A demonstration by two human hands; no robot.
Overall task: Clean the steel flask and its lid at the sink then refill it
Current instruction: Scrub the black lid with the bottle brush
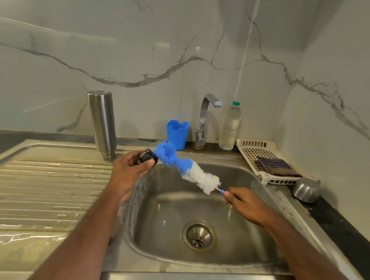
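The steel flask stands upside down, mouth down, at the back of the wet drainboard. My left hand grips the black lid over the sink's left rim. My right hand pinches the thin handle of a blue and white bottle brush. The brush's blue tip presses against the lid's open side. Both hands hover above the steel sink basin.
A tap rises behind the basin, with a blue plastic cup to its left and a clear water bottle to its right. A white basket holding a dark cloth and a small steel bowl sit at the right.
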